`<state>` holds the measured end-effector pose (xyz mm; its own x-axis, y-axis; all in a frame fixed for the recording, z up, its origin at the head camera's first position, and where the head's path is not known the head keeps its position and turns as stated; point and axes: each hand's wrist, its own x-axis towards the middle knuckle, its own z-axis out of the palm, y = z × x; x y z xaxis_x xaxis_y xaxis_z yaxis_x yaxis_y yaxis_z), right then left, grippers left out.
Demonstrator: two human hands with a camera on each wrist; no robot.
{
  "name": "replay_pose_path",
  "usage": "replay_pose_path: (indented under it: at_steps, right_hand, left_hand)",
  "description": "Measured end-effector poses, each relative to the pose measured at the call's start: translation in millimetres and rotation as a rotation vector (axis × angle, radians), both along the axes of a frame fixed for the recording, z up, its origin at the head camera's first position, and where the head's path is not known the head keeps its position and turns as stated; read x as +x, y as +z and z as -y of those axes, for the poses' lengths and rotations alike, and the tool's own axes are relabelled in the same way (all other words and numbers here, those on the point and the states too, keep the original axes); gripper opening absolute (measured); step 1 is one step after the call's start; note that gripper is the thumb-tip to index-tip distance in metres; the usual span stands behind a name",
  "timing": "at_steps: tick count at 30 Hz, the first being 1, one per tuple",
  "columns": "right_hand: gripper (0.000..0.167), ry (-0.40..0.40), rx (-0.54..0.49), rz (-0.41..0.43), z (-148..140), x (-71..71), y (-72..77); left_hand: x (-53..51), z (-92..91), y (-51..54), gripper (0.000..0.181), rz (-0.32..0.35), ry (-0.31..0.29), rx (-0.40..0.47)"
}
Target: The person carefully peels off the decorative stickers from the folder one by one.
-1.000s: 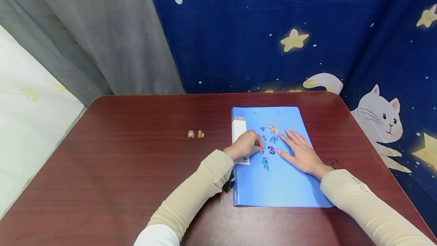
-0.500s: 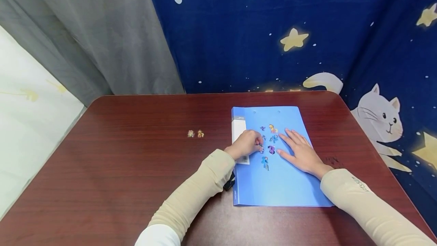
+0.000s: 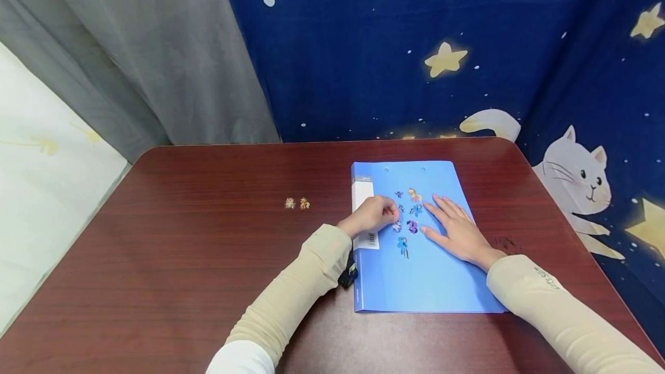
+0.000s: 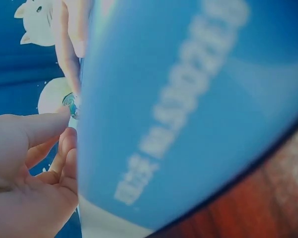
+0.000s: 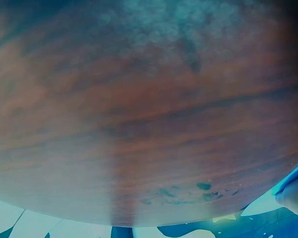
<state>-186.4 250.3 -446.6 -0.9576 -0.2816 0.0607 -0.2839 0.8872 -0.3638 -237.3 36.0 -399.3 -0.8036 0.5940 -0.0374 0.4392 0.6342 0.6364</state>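
A blue folder [image 3: 436,281] lies on the table under both hands, with several small pony stickers on its cover. My left hand [image 3: 371,215] is over the folder's left part with curled fingers. Its thumb and index finger pinch at a small pale pony sticker [image 3: 397,227]; in the left wrist view a sticker [image 4: 70,105] stands at the fingertips, slightly off the cover. A purple pony sticker [image 3: 412,227] and a blue pony sticker [image 3: 403,246] lie close by. My right hand [image 3: 458,234] rests flat on the cover, fingers spread, beside a yellow pony sticker [image 3: 414,194].
Two loose pony stickers [image 3: 297,204] lie on the dark red table [image 3: 208,258], left of the folder. Dark marks [image 3: 505,243] show on the table right of it. A starry blue curtain [image 3: 363,45] hangs behind the table's far edge.
My left hand has shifted slightly up and to the left, and more of the pale sticker now shows below its fingertips. The right hand stays in place on the folder.
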Motion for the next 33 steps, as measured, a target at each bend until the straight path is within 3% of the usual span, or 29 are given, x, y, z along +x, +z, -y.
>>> replay_pose_path:
  at_steps: [10,19,28,33]
  right_hand:
    - [0.067,0.003,0.002,0.0,1,0.5,1.4]
    - [0.066,0.007,0.003,-0.009,1,0.8,2.4]
    - [0.066,0.023,-0.004,-0.028,0,-1.0,2.2]
    - [0.067,0.022,-0.012,-0.028,-1,0.3,0.0]
  left_hand:
    - [-2.4,7.1,1.4,0.007,0.129,0.034,0.067]
    - [-11.4,28.8,2.9,0.008,0.352,0.121,0.27]
    - [-29.4,77.9,9.8,0.012,0.336,0.192,0.299]
    - [-39.9,106.8,12.1,0.013,0.339,0.243,0.272]
